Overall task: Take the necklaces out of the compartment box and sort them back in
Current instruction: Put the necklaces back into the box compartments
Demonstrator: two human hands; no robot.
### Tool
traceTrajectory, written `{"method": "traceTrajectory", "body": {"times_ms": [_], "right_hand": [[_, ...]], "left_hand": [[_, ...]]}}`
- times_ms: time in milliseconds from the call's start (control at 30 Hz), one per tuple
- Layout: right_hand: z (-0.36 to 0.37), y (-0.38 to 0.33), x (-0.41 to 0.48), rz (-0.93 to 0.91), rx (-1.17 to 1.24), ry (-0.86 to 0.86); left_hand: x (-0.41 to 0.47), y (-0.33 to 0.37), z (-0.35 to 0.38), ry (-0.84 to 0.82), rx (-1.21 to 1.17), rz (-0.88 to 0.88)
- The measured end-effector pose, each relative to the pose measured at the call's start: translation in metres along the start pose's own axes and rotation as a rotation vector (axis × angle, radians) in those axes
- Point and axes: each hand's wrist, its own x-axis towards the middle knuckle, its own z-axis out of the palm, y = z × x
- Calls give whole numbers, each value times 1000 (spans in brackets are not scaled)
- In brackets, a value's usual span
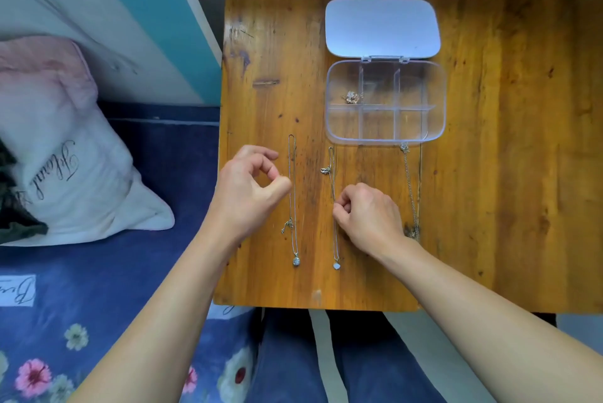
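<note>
A clear compartment box [435, 128] lies open on the wooden table [489, 174], its lid [381, 26] folded back. One gold necklace [352, 97] is bunched in the box's far-left compartment. Three necklaces lie stretched out on the table in front of the box. The left one [294, 194] ends in a round pendant. My right hand [365, 213] pinches the chain of the middle necklace [332, 174] about halfway along. The right necklace [409, 181] is partly hidden behind that hand. My left hand [251, 187] hovers just left of the left necklace, fingers curled, thumb and forefinger apart, holding nothing.
A bed with a blue floral sheet [81, 321] and a white-pink pillow [58, 158] sits left of the table. The table's near edge [310, 304] is just above my lap. Bare wood extends to the right of the box.
</note>
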Motion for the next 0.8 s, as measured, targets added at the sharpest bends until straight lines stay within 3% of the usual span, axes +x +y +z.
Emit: {"method": "traceTrajectory", "body": {"times_ms": [233,433,567,800], "right_hand": [[-2,11,-3,-19,150,-28],[-2,8,-3,27,171,-6],[0,8,-3,46,187,3],[1,7,-2,30,197,13]], "left_hand": [[38,72,1,-82,-613,119],[91,102,42,-94,-997,-227],[108,100,58,-100,-1088,-381],[116,91,71,-101,-1104,-439]]}}
